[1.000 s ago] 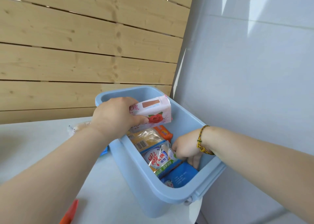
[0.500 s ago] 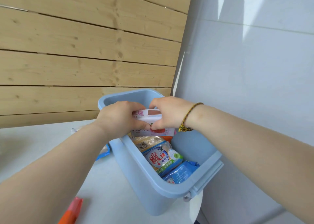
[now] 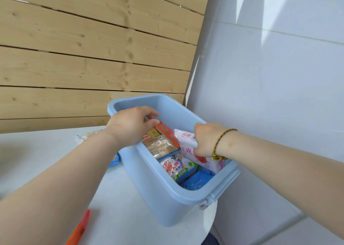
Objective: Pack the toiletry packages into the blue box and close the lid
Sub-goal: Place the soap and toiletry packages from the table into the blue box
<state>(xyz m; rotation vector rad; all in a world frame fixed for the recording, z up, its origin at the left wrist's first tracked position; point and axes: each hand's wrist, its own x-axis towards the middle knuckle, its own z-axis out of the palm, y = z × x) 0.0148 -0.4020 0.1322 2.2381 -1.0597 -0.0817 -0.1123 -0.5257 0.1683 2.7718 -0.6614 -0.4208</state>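
Observation:
The blue box (image 3: 149, 179) stands open on the white table. Inside lie an orange package (image 3: 164, 131), a clear-wrapped yellowish package (image 3: 160, 147), a soap pack with red characters (image 3: 175, 167) and a dark blue package (image 3: 197, 181). My right hand (image 3: 206, 140) grips a pink-and-white rose package (image 3: 186, 146), which is tilted down inside the box against its right wall. My left hand (image 3: 130, 127) hovers over the box's left rim with loosely curled fingers, holding nothing.
A clear-wrapped package (image 3: 83, 137) and a bright blue item (image 3: 114, 161) lie on the table behind my left forearm. An orange object (image 3: 80, 228) is at the bottom edge. A wooden wall is behind, a tiled wall to the right; the box sits near the table's right edge.
The rose package passed from my left hand to my right hand and went down into the box. My left hand let go and stayed above the left rim.

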